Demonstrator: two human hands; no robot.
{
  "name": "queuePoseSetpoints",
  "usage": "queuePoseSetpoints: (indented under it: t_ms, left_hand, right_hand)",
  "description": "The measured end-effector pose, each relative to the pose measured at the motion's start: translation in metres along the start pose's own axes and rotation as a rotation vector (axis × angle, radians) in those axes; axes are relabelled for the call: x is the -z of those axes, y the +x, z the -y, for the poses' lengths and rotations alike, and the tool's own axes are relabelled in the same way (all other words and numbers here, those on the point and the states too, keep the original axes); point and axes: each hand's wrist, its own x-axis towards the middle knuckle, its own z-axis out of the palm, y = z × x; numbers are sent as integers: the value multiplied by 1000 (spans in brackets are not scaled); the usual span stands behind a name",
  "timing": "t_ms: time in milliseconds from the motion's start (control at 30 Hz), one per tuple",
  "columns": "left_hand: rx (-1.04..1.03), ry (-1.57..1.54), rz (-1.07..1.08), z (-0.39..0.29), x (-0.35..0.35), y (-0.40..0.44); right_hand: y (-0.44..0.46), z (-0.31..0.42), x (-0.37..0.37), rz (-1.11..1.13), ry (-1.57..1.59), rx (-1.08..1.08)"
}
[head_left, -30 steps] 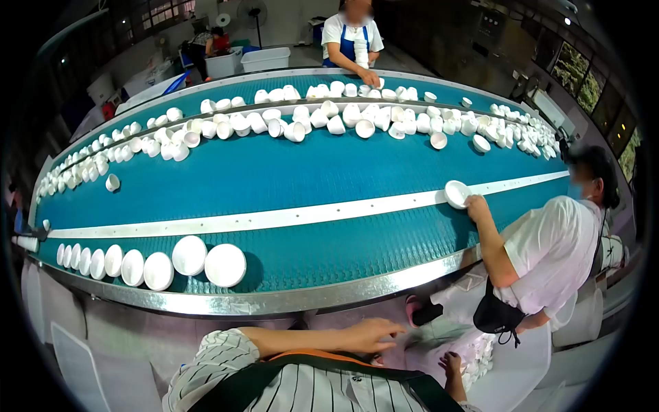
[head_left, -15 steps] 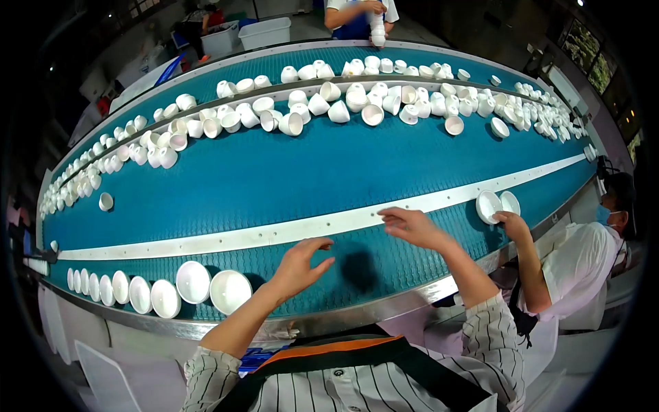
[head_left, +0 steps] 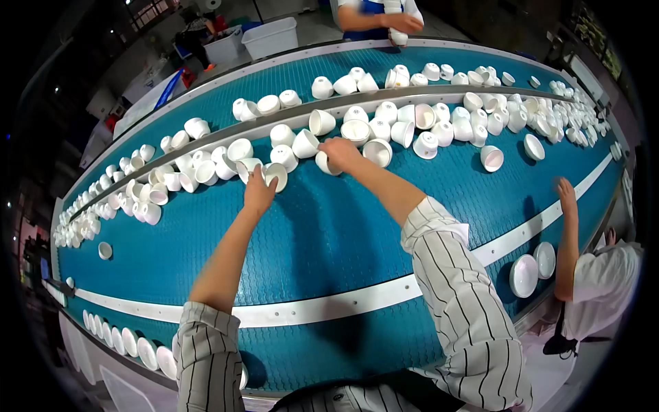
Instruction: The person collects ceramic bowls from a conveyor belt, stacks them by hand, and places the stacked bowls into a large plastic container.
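Note:
Both my arms stretch over the teal belt (head_left: 329, 254) to the row of white cups along the divider. My left hand (head_left: 259, 192) has its fingers on a white cup (head_left: 276, 175), and another cup touches it from behind. The fingers of my right hand (head_left: 341, 154) are closed round the rim area of a white cup (head_left: 325, 163), which the hand partly covers. An upright-tilted cup (head_left: 305, 143) sits between the two hands, near the right fingertips.
Many cups (head_left: 425, 144) line both sides of the divider (head_left: 405, 92). White bowls (head_left: 128, 341) stand in a row at the lower left; two more (head_left: 524, 276) are near a co-worker's arm (head_left: 567, 240) at right. Across the belt, another person (head_left: 374, 20) holds stacked cups.
My hands have moved forward from the near strip to the row of cups and now touch cups. The co-worker at right has let go of two bowls.

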Motion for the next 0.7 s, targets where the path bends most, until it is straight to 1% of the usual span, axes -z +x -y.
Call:
queuePoseSetpoints:
  t_ms: [33,100,133,167,233,267,300,333,367,400,467,500,567,633,667,700]
  left_hand:
    - [6,40,-20,0,-10,4]
    - [-46,156,-87,3,-22,12]
    - [-54,188,-154,5,-26,13]
    - [-41,201,-233,6,-30,13]
    - [-115,37,-1,-1,-19,0]
    - [-84,-85,186,-24,-12,-52]
    - [-84,-205,341,-61,-7,-84]
    - [-113,-240,444,-82,-6,-117]
    - [42,-335,558,-116,6,-147]
    - [81,-395,622,-132,4,-171]
    - [86,-441,576,-150,-18,-209]
    - [237,-559,598,-165,-18,-221]
    - [344,-609,574,-181,-18,-231]
    - [284,-537,375,-185,-24,-239]
    - [205,-719,304,-190,-22,-247]
    - [75,-791,302,-185,-33,-254]
  right_hand:
    - [-12,15,9,27,-11,-31]
    - [-47,40,17,46,133,-16]
    - [-67,49,22,149,156,-39]
    - [-83,54,31,206,189,-118]
    - [-132,62,54,343,272,-271]
    - [-160,72,95,456,562,-493]
    - [-167,70,142,522,830,-719]
    - [-176,71,166,473,839,-702]
    - [-185,76,182,423,848,-687]
    - [-188,84,198,466,866,-681]
    - [-189,96,226,533,889,-659]
    - [-191,104,232,582,864,-611]
    - [-201,117,229,622,861,-463]
    - [-214,125,213,634,837,-432]
    - [-215,121,214,728,822,-455]
    - [-211,118,217,823,804,-476]
